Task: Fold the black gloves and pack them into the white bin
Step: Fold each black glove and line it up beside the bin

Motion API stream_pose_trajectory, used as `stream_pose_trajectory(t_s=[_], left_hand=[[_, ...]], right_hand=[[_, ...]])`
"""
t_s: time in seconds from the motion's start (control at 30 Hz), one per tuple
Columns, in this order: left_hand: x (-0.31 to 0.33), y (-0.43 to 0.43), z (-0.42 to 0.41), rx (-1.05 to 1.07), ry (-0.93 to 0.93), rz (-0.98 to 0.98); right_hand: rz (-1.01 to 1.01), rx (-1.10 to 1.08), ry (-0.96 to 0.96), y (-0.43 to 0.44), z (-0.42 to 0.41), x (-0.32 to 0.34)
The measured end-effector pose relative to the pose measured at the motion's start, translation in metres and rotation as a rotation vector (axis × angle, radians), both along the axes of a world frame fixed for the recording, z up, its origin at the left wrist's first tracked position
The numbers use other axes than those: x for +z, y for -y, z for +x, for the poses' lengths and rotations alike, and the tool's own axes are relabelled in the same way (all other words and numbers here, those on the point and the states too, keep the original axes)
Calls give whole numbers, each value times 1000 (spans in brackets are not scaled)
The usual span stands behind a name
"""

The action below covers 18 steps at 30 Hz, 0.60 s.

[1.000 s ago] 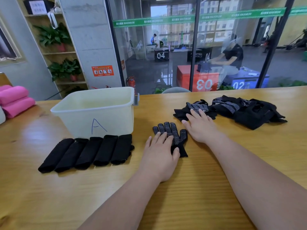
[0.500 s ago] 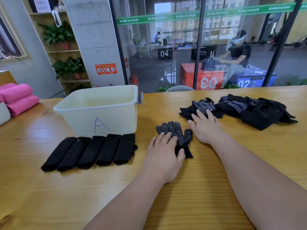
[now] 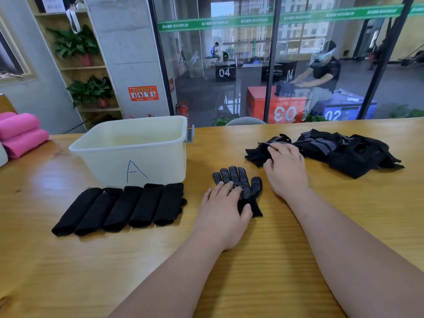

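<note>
Left fingers [image 3: 227, 187]: straight, laid flat, holding nothing; they press the palm of the flat glove [image 3: 243, 177], as they did a second ago. The left hand [image 3: 223, 212] covers the cuff end, thumb at the cuff's right edge.

Flat glove: dotted side up, fingers spread toward the window, on the table [image 3: 298, 249] between the two hands. Unfolded.

Right fingers [image 3: 278, 149]: changed. A second ago they lay straight at the near edge of the black heap; now they curl over and grip the loose glove [image 3: 255, 154]. The right hand [image 3: 286, 173] sits further forward than before.

Loose glove: crumpled, at the left end of the heap of gloves [image 3: 348, 154], touching it.

Folded gloves [image 3: 119, 207]: five, in a row just in front of the white bin [image 3: 137, 157], not yet packed.

White bin: marked A; no glove shows in it.

Judgement: the right hand appears to be fetching the mate for the flat glove, so the step in hand is pairing before the fold. Several gloves remain in the heap, and packing has not begun.
</note>
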<state>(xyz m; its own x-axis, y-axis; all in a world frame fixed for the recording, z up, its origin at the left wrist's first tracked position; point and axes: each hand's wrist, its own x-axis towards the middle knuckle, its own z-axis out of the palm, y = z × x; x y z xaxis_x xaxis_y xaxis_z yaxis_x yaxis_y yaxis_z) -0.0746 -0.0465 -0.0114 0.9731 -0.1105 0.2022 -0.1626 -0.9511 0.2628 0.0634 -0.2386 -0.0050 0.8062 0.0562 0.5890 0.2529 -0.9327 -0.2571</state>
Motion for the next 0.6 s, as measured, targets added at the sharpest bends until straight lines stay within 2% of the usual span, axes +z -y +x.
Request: stream_pose_trajectory(t_s=[0.1,0.27,0.47,0.53,0.6], left_hand=[[1,0,0,1,-8,-7],[2,0,-1,3,-6,-14],[1,0,-1,3,5,-17],[2,1,-1,4,9,-14],[2,1,-2,5,14,-14]], right_hand=[[94,-13,92,7,-13,9],[260,27,-4,14,-37,18],[17,151,-78,20,-61,31],[84,177,-85,22,-66,46],[257,198,-110,25,-70,67]])
